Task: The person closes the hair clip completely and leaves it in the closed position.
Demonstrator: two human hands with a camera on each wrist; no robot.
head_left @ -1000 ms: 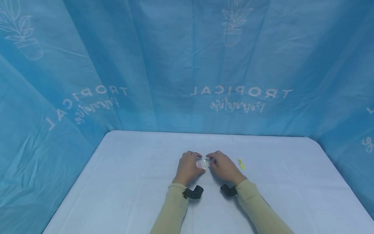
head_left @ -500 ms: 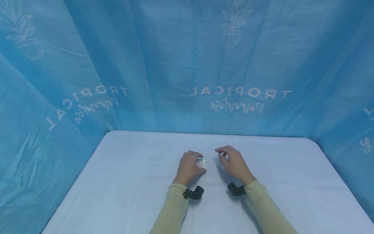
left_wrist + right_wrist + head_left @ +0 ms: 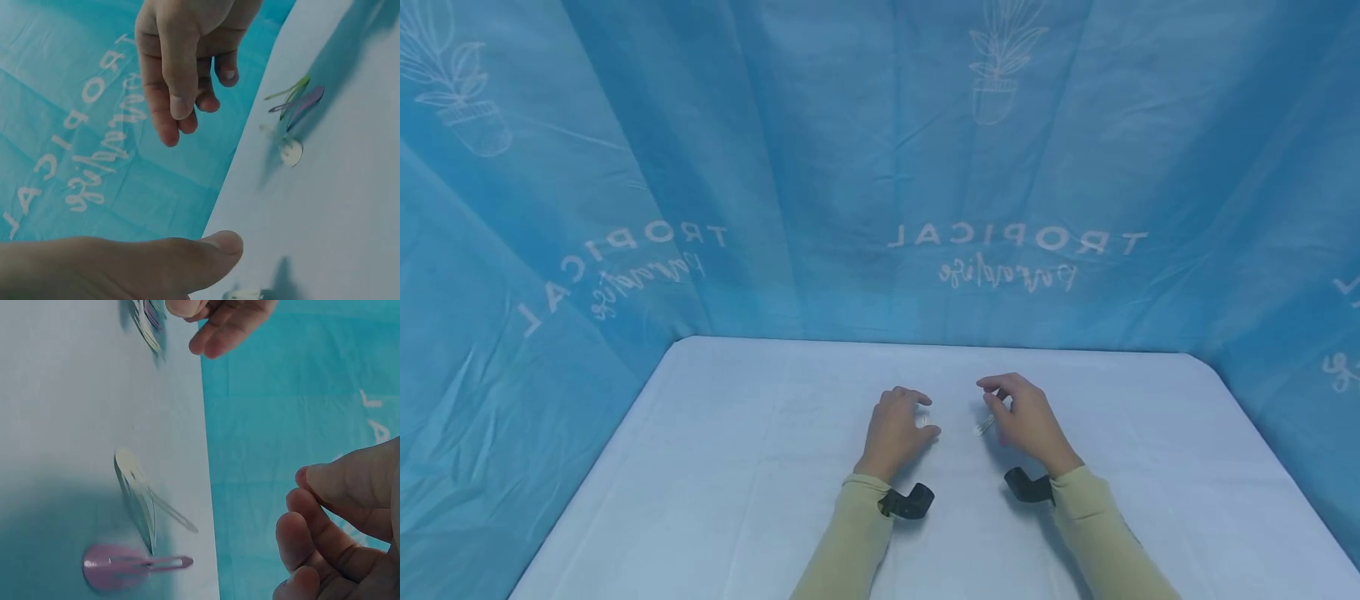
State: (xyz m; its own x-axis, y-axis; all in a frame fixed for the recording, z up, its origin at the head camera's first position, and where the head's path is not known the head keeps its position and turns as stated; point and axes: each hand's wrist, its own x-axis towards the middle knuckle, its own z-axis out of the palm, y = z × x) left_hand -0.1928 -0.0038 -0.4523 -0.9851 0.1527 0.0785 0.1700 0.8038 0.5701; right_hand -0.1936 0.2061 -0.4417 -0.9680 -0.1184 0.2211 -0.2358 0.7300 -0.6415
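My left hand [image 3: 897,435] hovers over a small bunch of snap hair clips [image 3: 147,325], thumb and fingers spread apart. In the head view, only a pale bit of that bunch shows between them. To its right my right hand [image 3: 1028,423] is held above the tablecloth, fingers loosely bent, with no clip visible in it. Below it lie a white snap hair clip [image 3: 128,465], a pink one [image 3: 109,567] and a green one [image 3: 303,82]. The white clip pokes out by the thumb in the head view. The right wrist view shows a reddish spot at a right fingertip; its nature is unclear.
A white cloth [image 3: 760,500] covers the table. Blue curtains [image 3: 850,167] with printed lettering stand behind it and along both sides. Each wrist carries a black camera mount, the left mount [image 3: 910,502] and the right mount [image 3: 1028,487].
The right hand has moved right, away from the left hand, and now covers the spot where a yellow-green clip showed. The left hand has shifted slightly right over its clips.
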